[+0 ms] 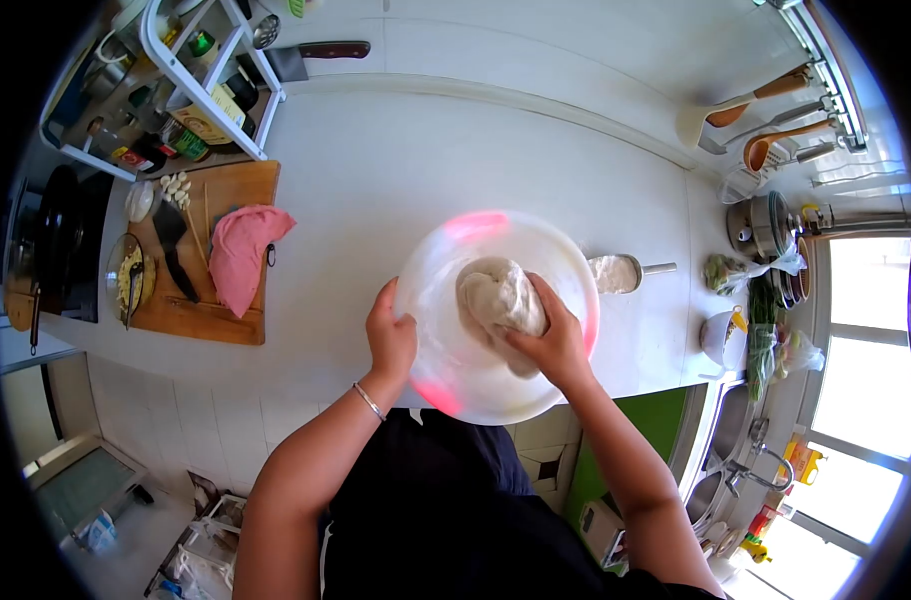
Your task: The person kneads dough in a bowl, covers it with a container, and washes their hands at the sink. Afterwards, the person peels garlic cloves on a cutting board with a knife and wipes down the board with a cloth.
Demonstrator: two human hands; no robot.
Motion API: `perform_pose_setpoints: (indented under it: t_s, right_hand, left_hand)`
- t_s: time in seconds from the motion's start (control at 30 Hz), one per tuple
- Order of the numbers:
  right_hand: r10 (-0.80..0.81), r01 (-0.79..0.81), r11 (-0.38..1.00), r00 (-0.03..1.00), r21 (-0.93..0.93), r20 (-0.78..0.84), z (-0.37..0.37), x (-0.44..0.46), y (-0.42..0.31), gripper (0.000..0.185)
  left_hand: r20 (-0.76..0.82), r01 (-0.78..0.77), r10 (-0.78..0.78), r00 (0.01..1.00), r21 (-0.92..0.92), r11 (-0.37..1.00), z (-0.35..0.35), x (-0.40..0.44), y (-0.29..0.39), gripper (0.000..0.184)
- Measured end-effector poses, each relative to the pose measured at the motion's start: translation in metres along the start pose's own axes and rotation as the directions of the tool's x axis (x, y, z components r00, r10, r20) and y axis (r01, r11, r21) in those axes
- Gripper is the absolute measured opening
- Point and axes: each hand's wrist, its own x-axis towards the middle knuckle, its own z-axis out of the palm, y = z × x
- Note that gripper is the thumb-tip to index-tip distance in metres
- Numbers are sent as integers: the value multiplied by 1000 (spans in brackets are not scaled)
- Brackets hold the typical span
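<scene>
Dough (494, 292), right edge in right hand (564, 345), inside bowl (431, 300)

A round, whitish bowl (431, 265) with pink patches around its wall appears over the table (351, 180), its near rim reaching past the front edge. Inside, right of centre, lies pale dough (491, 290), an elongated lump, creased and folded on top.

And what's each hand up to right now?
Left hand: closed on the rim of the bowl.
Right hand: gripping the dough inside it.
</scene>
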Motion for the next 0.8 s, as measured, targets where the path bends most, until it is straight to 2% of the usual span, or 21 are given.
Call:
perform_pose_setpoints:
  t_s: [0.03, 0.1, 0.17, 0.2, 0.23, 0.3, 0.37, 0.43, 0.47, 0.5, 0.57, 0.6, 0.63, 0.7, 0.73, 0.8]
  right_hand:
    - [-148, 140, 976, 988, -169, -40, -1, -4, -6, 74]
    - [-280, 283, 877, 958, -389, 67, 15, -13, 8, 65]
    - [-341, 468, 675, 884, -570, 321, 31, -21, 39, 55]
    - [-289, 511, 633, 853, -582, 435, 33, -21, 41, 50]
    - [-290, 514, 631, 851, -581, 437, 35, -18, 43, 50]
    - [-481, 536, 610, 836, -584, 265, 48, -10, 41, 49]
    - [-526, 556, 593, 815, -582, 242, 71, 0, 44, 49]
    - [-492, 613, 550, 786, -567, 374, 88, 10, 48, 50]
    - [-384, 577, 576, 817, -580, 431, 91, 13, 48, 55]
    - [-406, 587, 568, 809, -577, 425, 86, 13, 41, 55]
    - [-447, 536, 623, 842, -569, 303, 67, 11, 28, 56]
    - [-457, 540, 613, 838, -577, 298, 66, 14, 35, 56]
    - [-419, 525, 633, 850, -568, 320, 70, 12, 46, 57]
    - [-392, 501, 650, 865, -572, 313, 67, 10, 46, 58]
    - [-371, 445, 697, 895, -562, 248, 57, 9, 28, 57]
    - [-345, 367, 743, 926, -560, 150, 36, 8, 6, 56]
  left_hand:
    - [5, -25, 25, 1000, 12, 1000, 0, 2, -1, 51]
    - [14, -51, 51, 999, 17, 999, 3, 4, 2, 52]
    - [14, 23, -24, 1000, 40, 999, 2, 4, 14, 52]
    - [11, 23, -23, 1000, 38, 999, 2, 5, 12, 52]
    - [14, 15, -16, 1000, 46, 999, 1, 6, 9, 52]
    - [10, 13, -14, 1000, 57, 998, 0, 6, 5, 52]
    - [31, 13, -13, 999, 13, 1000, 0, 8, 4, 51]
    - [47, 5, -7, 999, 37, 999, -1, 6, 0, 51]
    - [59, -11, 8, 998, 55, 998, -5, 11, 0, 51]
    - [48, -31, 28, 998, 59, 998, -6, 12, 5, 51]
    - [71, 145, -138, 988, -120, 982, -5, 9, 14, 53]
    - [170, 282, -254, 952, -167, 945, -9, 10, 16, 55]
    - [175, 280, -251, 952, -167, 945, -13, 6, 16, 55]
    - [334, 470, -385, 860, -228, 852, -21, 11, 20, 55]
    - [343, 454, -365, 866, -229, 861, -22, 12, 20, 55]
    - [217, 452, -401, 890, -312, 836, -24, 10, 15, 54]
